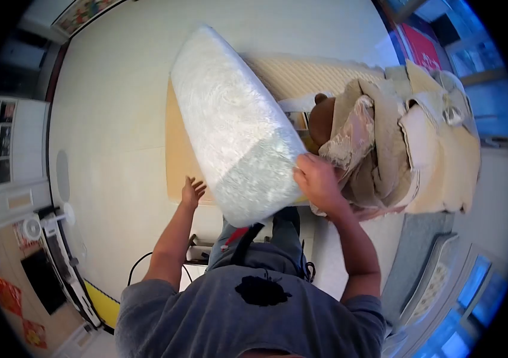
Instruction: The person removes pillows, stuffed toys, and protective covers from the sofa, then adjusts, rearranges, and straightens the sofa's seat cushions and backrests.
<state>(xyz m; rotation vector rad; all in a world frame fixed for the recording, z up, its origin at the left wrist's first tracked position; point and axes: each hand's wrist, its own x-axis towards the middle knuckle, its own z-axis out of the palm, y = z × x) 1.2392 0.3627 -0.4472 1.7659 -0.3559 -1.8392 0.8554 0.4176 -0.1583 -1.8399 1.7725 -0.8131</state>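
Note:
A long, plump white cushion (pixel 224 101) with a grey-green end is tilted up in front of my body. My right hand (pixel 319 182) is closed on the edge of its near right corner. On the other side, my left hand (pixel 193 192) is held with its fingers spread, close to the cushion's lower left edge and holding nothing. The cushion hides part of the tan surface (pixel 176 137) behind it.
To the right lies a heap of beige and brown fabrics (pixel 379 143), beside a rounded brown object (pixel 322 119). A ribbed cream pad (pixel 313 74) extends behind the cushion. A grey seat (pixel 412 256) stands at the lower right, a white fan (pixel 32 228) at the left.

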